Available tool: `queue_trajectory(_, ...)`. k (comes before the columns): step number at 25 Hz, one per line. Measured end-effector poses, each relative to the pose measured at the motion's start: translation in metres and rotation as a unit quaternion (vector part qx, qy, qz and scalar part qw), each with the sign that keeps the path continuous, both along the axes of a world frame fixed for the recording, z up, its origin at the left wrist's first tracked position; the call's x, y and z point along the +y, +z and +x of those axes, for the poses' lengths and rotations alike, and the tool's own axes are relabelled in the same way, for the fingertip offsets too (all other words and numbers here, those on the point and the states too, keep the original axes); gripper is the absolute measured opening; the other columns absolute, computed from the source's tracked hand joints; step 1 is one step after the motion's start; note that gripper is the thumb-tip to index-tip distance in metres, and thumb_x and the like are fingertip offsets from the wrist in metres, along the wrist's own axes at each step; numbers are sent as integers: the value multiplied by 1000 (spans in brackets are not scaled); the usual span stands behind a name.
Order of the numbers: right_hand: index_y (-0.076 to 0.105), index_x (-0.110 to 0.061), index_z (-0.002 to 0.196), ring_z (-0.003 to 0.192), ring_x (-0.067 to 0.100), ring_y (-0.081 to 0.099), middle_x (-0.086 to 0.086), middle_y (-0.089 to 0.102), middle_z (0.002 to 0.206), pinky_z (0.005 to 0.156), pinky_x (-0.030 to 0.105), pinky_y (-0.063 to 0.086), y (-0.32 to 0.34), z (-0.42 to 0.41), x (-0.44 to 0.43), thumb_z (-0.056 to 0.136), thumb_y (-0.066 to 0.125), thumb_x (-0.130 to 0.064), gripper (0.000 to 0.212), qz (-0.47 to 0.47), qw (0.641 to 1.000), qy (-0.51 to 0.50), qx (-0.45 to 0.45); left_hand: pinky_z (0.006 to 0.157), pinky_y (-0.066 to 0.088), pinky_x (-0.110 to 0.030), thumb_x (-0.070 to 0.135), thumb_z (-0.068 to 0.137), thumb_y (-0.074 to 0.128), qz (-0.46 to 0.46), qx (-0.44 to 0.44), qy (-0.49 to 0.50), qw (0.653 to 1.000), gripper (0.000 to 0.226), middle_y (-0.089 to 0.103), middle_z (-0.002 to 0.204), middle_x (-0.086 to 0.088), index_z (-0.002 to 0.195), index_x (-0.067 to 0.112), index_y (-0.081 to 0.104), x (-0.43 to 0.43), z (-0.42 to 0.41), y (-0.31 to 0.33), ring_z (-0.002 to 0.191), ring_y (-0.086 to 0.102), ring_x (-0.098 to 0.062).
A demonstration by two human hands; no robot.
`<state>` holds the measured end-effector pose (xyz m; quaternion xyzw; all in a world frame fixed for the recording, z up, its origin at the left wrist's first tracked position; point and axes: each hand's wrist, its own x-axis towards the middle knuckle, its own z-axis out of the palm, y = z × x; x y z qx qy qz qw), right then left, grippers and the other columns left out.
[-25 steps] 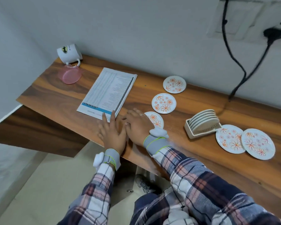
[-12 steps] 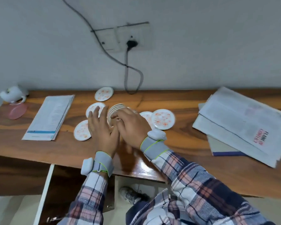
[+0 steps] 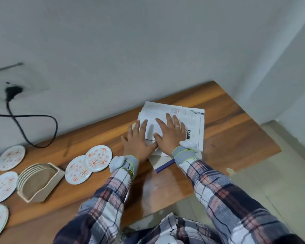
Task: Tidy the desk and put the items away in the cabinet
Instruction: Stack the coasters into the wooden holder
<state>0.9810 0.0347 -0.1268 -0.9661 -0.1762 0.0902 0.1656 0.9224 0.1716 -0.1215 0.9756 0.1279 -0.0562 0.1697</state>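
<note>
Moving off the flowered round coasters (image 3: 98, 158), left hand (image 3: 138, 143) and right hand (image 3: 169, 136) now press flat, fingers straight, on white printed papers (image 3: 192, 117) atop the brown wooden surface (image 3: 236, 131).

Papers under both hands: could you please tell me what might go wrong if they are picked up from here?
1. The left hand and right hand lie flat on the papers, fingers straight and gripping nothing, so loose sheets may slide apart.
2. The book beneath sticks out askew and could slip free on lifting.
3. The left sleeve is close to two overlapping coasters and might knock them.
</note>
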Motion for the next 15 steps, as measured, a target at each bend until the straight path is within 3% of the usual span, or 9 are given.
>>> queue_trajectory(2, 8, -40, 155, 151, 28, -9, 1, -5, 166, 120, 53, -4, -25, 5, -13, 98, 28, -57, 62, -57, 998, 9, 21, 115, -8, -65, 85, 80, 31, 31, 76, -24, 996, 91, -15, 164, 9, 154, 44, -3, -2, 8, -24, 150, -18, -26)
queue_trajectory(6, 4, -41, 154, 151, 27, -9, 0, -3, 166, 118, 51, -10, -43, 6, -13, 95, 17, -59, 63, -63, 998, 6, 2, 113, -13, -67, 93, 69, 13, 50, 60, -30, 996, 95, -17, 164, 10, 152, 49, -5, 5, 11, -37, 149, -23, -25)
queue_trajectory(15, 7, -39, 155, 151, 28, -8, 0, -4, 166, 119, 53, -7, -34, 4, -10, 95, 23, -57, 64, -66, 998, -2, 13, 113, -15, -64, 87, 78, 30, 20, 108, -38, 993, 89, -21, 162, 12, 151, 50, -5, 10, 13, -26, 149, -23, -24)
